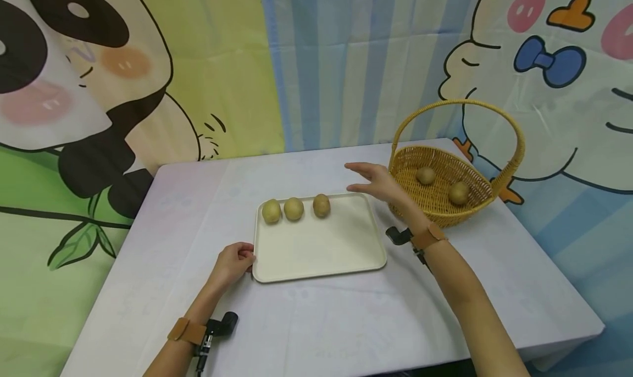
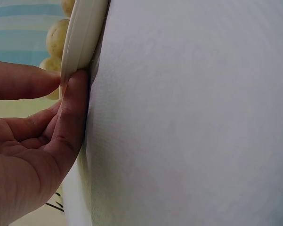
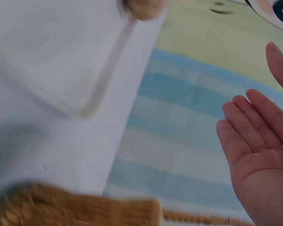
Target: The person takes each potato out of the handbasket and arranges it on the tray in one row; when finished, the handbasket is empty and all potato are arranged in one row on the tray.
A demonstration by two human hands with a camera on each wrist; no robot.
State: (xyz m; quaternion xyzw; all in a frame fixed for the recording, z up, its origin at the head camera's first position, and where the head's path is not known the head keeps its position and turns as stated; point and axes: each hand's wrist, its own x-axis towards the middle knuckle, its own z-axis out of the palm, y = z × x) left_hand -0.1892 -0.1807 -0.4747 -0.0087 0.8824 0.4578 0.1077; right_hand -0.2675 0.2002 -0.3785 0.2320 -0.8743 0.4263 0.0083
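My left hand point(image 1: 234, 265) pinches the left rim of a cream rectangular tray point(image 1: 316, 250). In the left wrist view the thumb point(image 2: 28, 81) lies on the upper side of that rim and a finger is tucked beneath it. Three round, yellow-brown potatoes point(image 1: 294, 209) sit in a row along the tray's far side, the rightmost browner than the others. My right hand point(image 1: 377, 182) hovers between the tray's far right corner and a wicker basket point(image 1: 445, 219), its fingers extended and thumb apart, holding nothing. Two more potatoes point(image 1: 458, 193) lie inside the basket.
A white cloth covers the table point(image 1: 306, 327). The basket's tall arched handle point(image 1: 460, 102) rises at the right, behind my right forearm. A cartoon-printed curtain point(image 1: 326, 64) hangs along the table's back edge.
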